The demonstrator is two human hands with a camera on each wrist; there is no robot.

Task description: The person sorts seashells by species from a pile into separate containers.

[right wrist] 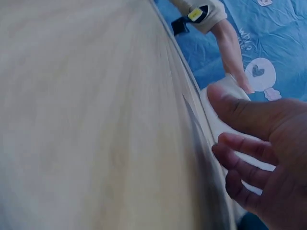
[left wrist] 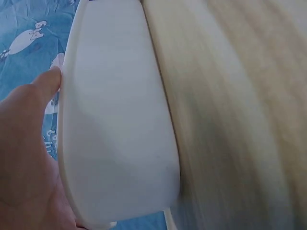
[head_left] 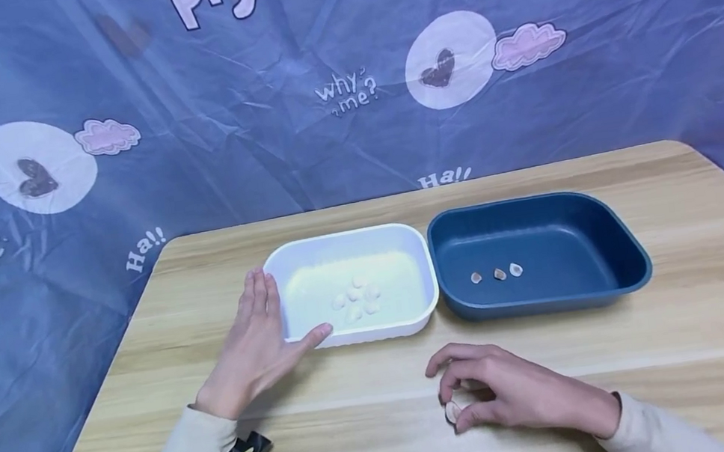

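In the head view my right hand [head_left: 500, 390] is low over the table in front of the two tubs. Its thumb and fingertips pinch a small pale seashell [head_left: 453, 412]. My left hand [head_left: 258, 348] lies against the near-left corner of the white tub [head_left: 360, 335], fingers straight along the side and thumb over the front rim. Several whitish shells [head_left: 353, 295] are grouped on that tub's floor. Three shells, including a paler one [head_left: 516, 269], sit apart in the dark blue tub [head_left: 548, 303]. The right wrist view does not show the pinched shell.
Both tubs stand side by side, rims nearly touching, toward the back of the wooden table [head_left: 357, 407]. Behind it hangs a blue printed cloth [head_left: 298, 143]. A black strap device [head_left: 247, 451] is on the left wrist.
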